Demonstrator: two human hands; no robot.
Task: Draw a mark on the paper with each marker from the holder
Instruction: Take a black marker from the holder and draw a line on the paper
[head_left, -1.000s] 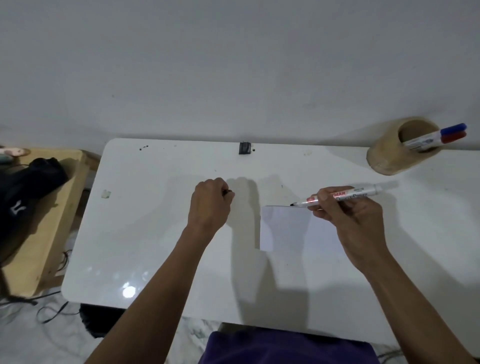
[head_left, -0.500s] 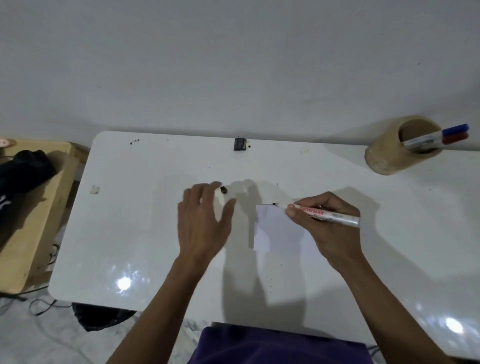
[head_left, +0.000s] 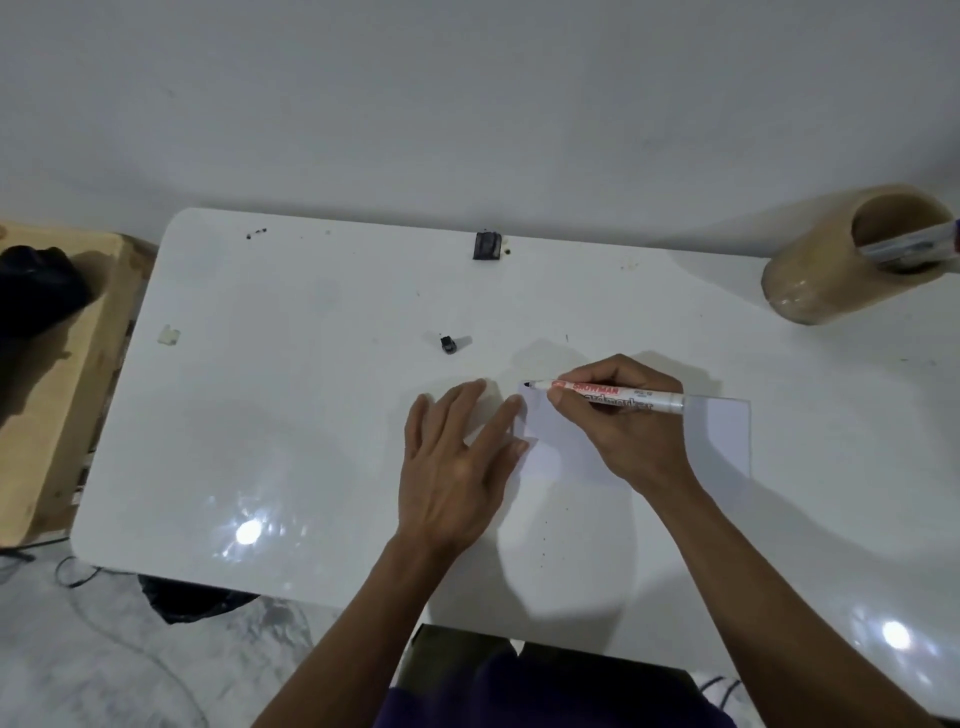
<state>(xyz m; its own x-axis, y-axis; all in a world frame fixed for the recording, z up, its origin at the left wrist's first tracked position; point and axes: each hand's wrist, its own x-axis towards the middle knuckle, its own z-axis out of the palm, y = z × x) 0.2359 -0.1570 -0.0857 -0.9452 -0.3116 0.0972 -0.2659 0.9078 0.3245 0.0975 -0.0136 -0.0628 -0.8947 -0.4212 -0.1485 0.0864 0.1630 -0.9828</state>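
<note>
A white sheet of paper (head_left: 722, 436) lies on the white table (head_left: 291, 415). My right hand (head_left: 628, 431) grips an uncapped white marker (head_left: 618, 393), whose black tip rests at the paper's upper left corner. My left hand (head_left: 457, 467) lies flat with fingers spread, its fingertips on the paper's left edge. The marker's small black cap (head_left: 448, 344) sits on the table just beyond my left hand. At the far right, a tan cylindrical holder (head_left: 826, 270) holds more markers (head_left: 909, 247), partly cut off by the frame edge.
A small black block (head_left: 487, 245) sits at the table's far edge by the wall. A scrap of tape (head_left: 169, 335) is stuck at the left. A wooden stand (head_left: 52, 395) with a black object (head_left: 36, 291) flanks the table's left side.
My left hand put the black cap down on the table, opened and moved right onto the paper's edge. My right hand lowered the marker tip to the paper's corner.
</note>
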